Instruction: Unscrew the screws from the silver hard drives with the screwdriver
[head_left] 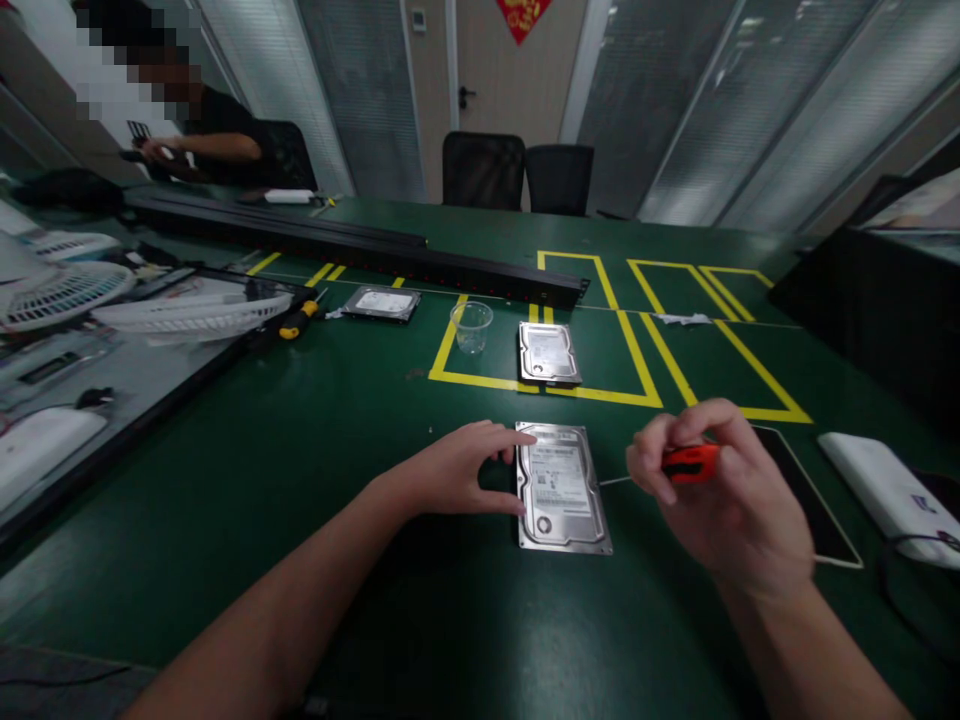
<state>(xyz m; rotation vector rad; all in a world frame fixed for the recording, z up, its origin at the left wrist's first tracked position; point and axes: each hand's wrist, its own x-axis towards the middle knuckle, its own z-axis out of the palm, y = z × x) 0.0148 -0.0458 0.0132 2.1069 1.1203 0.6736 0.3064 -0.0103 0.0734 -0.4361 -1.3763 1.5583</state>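
Note:
A silver hard drive (559,490) with a white label lies flat on the green table in front of me. My left hand (476,470) rests at its left edge, thumb and forefinger spread apart and touching the drive. In my right hand (724,500) is a screwdriver (691,464) with a red and black handle, fingers wrapped round it. Its thin shaft points left, and the tip is at or close to the drive's right edge; contact is hard to tell. Just beyond lies a second hard drive (547,352), beside a clear plastic cup (472,328).
Farther left are another hard drive (381,303) and a yellow-black screwdriver (300,318). A long black bar (360,250) crosses the table behind them. White fan parts (195,312) lie at left. To the right are a black pad (806,500) and a white device (889,495). Another person sits far left.

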